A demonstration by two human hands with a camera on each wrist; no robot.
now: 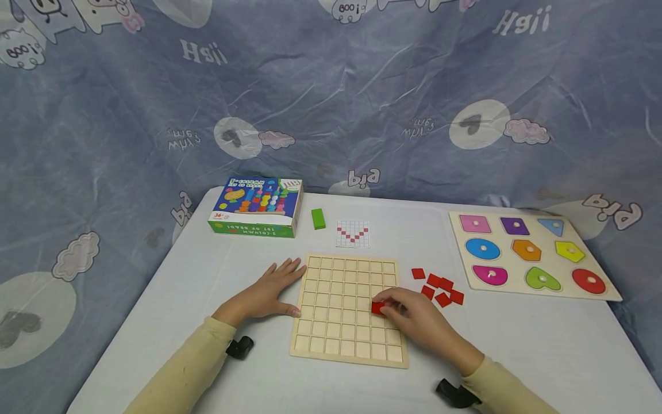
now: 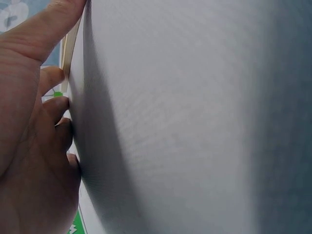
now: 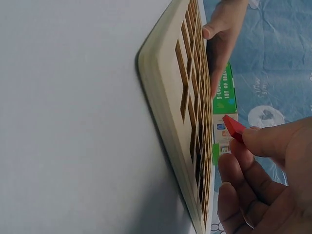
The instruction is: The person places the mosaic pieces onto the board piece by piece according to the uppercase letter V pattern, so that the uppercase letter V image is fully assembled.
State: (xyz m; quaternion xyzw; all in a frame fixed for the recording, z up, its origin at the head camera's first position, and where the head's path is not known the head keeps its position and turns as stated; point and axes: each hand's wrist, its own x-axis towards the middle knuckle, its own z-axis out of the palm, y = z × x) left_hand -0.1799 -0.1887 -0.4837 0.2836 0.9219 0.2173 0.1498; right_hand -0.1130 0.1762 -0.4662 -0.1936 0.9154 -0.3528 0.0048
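A wooden grid board with rows of square recesses lies on the white table. Over its right half, my right hand pinches a red square tile between thumb and fingers; the right wrist view shows the tile tilted and raised above the grid. My left hand rests on the table with fingers spread, its thumb and fingertips at the board's left edge. Several loose red tiles lie just right of the board. Beyond the board is a small pattern card with red squares in a V.
At the back left stands a bead-set box, with a green block beside it. A shape puzzle board with colored pieces lies at the right. A blue-grey printed cloth hangs behind the table.
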